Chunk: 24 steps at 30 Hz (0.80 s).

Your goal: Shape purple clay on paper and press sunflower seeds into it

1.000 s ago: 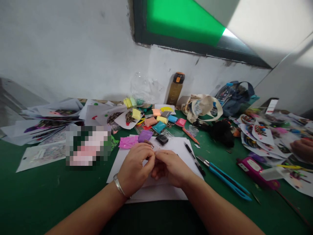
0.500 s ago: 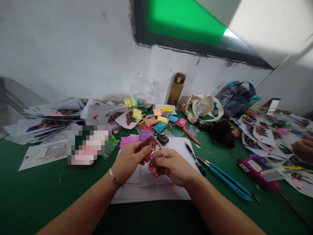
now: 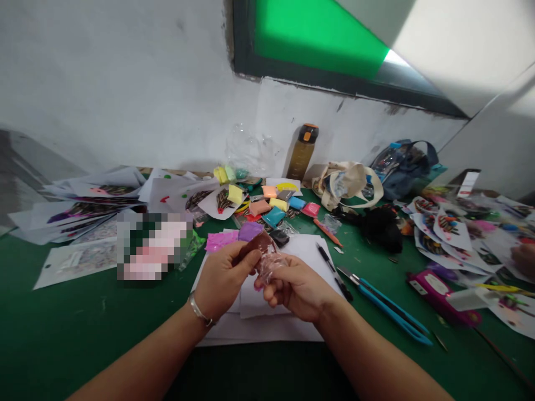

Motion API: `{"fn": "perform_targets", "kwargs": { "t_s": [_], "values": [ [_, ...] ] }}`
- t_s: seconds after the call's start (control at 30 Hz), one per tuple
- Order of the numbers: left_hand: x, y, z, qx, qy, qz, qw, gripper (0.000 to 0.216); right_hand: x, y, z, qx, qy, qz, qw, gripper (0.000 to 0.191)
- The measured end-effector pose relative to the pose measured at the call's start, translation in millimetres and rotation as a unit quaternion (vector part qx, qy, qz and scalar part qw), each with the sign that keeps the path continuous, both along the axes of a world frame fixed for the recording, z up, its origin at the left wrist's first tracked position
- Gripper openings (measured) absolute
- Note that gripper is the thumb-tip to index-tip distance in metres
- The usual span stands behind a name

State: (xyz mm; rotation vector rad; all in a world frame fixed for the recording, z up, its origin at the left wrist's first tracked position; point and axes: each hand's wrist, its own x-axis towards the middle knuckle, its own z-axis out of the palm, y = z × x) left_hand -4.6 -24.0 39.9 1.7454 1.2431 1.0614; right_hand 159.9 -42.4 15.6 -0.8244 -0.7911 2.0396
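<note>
Between finger and thumb, my left hand (image 3: 219,278) grips a brown slab of modelling clay (image 3: 258,244). My right hand (image 3: 303,287) is closed on the crumpled clear plastic wrapper (image 3: 272,266) at the clay's near right side. Whether the wrapper still covers part of the clay I cannot tell. Both hands are above white paper sheets (image 3: 267,332). A small bit of bright pink shows under the right fingers. Beyond the hands lie a pink clay piece (image 3: 221,240), a purple packet (image 3: 251,231) and several other coloured clay packets (image 3: 274,217).
Right of the paper lie a black pen (image 3: 333,270), a blue utility knife (image 3: 388,306) and a magenta glue gun (image 3: 443,295). Paper stacks (image 3: 92,203) fill the left back. A bottle (image 3: 301,151) stands by the wall. Another person's hand (image 3: 524,259) shows at far right.
The plastic wrapper is more bunched in my right hand, and more bare brown clay shows by my left. The other person's hand at far right has shifted.
</note>
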Motion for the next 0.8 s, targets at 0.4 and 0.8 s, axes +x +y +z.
{"fn": "perform_targets", "kwargs": {
  "t_s": [0.4,0.8],
  "values": [
    [1.8,-6.7,-2.6,0.064,0.042,0.012,0.997,0.023,-3.0,-3.6,5.0,-0.031,0.011,-0.052,0.998,0.037],
    [2.2,-7.8,-4.7,0.072,0.042,0.005,0.996,0.021,2.3,-4.0,5.5,0.009,0.055,-0.016,0.998,0.026]
  ]
}}
